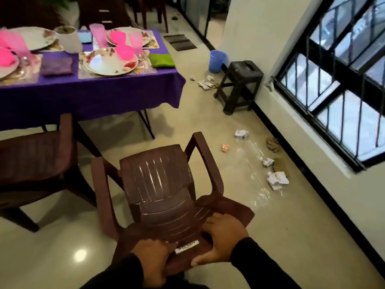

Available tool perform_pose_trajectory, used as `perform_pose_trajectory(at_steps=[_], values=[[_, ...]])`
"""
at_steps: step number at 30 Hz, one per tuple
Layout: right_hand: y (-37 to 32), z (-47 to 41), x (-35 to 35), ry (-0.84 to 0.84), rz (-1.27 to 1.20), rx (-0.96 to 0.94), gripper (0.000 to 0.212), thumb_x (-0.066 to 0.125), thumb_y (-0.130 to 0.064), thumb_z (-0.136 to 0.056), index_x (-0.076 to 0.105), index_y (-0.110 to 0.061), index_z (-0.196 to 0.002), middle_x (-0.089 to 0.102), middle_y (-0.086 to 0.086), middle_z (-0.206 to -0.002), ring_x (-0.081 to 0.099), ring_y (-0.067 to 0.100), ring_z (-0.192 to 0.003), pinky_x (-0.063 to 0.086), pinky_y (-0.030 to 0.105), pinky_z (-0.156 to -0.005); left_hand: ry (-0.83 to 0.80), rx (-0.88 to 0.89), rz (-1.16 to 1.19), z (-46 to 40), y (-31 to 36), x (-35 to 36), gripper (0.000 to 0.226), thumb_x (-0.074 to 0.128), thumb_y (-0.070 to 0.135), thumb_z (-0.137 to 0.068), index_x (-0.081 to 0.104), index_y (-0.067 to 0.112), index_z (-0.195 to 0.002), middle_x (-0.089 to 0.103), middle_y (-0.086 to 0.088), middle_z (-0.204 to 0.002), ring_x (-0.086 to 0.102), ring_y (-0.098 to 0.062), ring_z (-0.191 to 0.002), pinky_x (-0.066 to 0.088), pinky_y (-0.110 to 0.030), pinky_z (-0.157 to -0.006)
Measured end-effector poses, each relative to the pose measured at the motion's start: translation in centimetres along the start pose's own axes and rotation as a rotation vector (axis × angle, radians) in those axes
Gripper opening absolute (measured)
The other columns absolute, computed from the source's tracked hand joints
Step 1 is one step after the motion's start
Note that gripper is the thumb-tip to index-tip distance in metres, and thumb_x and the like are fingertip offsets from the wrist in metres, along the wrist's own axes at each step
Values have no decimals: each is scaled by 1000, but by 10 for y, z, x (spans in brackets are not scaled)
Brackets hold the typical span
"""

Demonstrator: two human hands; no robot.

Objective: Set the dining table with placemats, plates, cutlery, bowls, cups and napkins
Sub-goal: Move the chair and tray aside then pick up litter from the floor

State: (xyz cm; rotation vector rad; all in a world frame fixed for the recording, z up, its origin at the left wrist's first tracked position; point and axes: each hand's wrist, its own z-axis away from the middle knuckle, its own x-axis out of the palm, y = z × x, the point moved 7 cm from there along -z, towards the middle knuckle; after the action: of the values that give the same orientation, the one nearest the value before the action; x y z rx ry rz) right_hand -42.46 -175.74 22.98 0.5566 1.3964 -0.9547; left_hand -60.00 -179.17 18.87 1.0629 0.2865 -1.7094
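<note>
Pretty blurry shot, so the cutlery on the desk (89, 94) is hard to pick out, and the left side of the desk is cut off by the frame edge. The purple cloth hides the desk's top and most of its legs.

Both hands grip the top of the backrest of a brown plastic chair (164, 190), which sits nearer the camera than the desk. The left hand (153, 256) curls over the backrest's edge, fingers wrapped down the back. The right hand (221, 236) has fingers spread across the front slats with the thumb hooked underneath, so it's clamped on too.

On the desk, a floral plate (108, 64) sits on a placemat (145, 69) at the near right corner, with a pink bowl (124, 52) on it and a pink cup (135, 41) just behind. A green napkin (161, 60) lies right of that plate, a purple napkin (56, 65) to its left. A second brown chair (35, 159) stands under the desk's near edge.
</note>
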Motion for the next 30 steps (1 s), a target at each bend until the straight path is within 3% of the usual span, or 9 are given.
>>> perform_pose_trajectory(at_steps=[4, 7, 10, 13, 15, 18, 24, 26, 30], values=[[15, -17, -5, 147, 90, -93, 63, 42, -86, -78, 64, -28, -69, 61, -11, -68, 58, 11, -56, 35, 18, -53, -49, -43, 133, -12, -12, -2, 86, 67, 49, -71, 29, 51, -148, 58, 4, -140, 58, -25, -126, 46, -33, -107], [39, -41, -8, 119, 102, -73, 55, 43, -77, -85, 63, -28, -69, 60, -11, -68, 58, 12, -58, 39, 21, -50, 68, -76, 237, -20, -14, -29, 80, 71, 49, -66, 42, 50, -141, 65, 12, -128, 63, -16, -117, 49, -27, -99], [53, -73, -12, 64, 109, -78, 61, 31, -76, -89, 63, -27, -71, 62, -9, -73, 60, 15, -66, 43, 27, -53, 171, -147, 220, -23, -27, -57, 69, 69, 42, -66, 52, 46, -132, 69, 13, -115, 65, -14, -106, 47, -21, -84], [50, -102, -17, 34, 76, -75, 64, 24, -77, -89, 59, -27, -73, 60, -8, -76, 58, 14, -70, 45, 30, -57, 214, -267, 248, -26, -55, -64, 65, 65, 37, -67, 56, 47, -131, 69, 16, -116, 65, -13, -107, 53, -27, -91], [48, -124, -21, 4, 74, -87, 65, 20, -80, -87, 54, -27, -71, 54, -9, -75, 51, 13, -67, 42, 29, -57, 309, -365, 244, -23, -76, -70, 64, 60, 38, -66, 57, 52, -129, 69, 18, -119, 65, -12, -109, 55, -30, -93], [48, -153, -27, -28, 61, -114, 75, 15, -90, -80, 53, -25, -71, 55, -8, -75, 54, 15, -67, 50, 32, -60, 498, -521, 138, -15, -98, -85, 53, 58, 39, -68, 66, 48, -119, 72, 15, -115, 68, -15, -106, 56, -32, -91], [46, -206, -34, -115, 116, -318, 88, 22, -99, -68, 64, -28, -98, 63, -5, -97, 63, 18, -87, 53, 32, -73, 575, -722, 105, -24, -127, -109, 42, 65, 37, -77, 69, 44, -119, 70, 19, -121, 63, -11, -116, 43, -33, -101], [47, -222, -34, -148, 133, -343, 82, 32, -95, -68, 65, -28, -103, 66, -5, -99, 64, 19, -91, 54, 33, -77, 559, -745, 104, -27, -134, -121, 43, 64, 33, -80, 68, 44, -122, 67, 20, -125, 60, -10, -120, 39, -31, -103], [51, -233, -30, -232, 47, -294, 50, 47, -68, -75, 64, -29, -100, 68, -4, -100, 67, 23, -93, 53, 34, -78, 534, -783, 114, -33, -139, -129, 43, 63, 37, -82, 66, 46, -124, 65, 23, -127, 57, -7, -123, 35, -30, -105]])
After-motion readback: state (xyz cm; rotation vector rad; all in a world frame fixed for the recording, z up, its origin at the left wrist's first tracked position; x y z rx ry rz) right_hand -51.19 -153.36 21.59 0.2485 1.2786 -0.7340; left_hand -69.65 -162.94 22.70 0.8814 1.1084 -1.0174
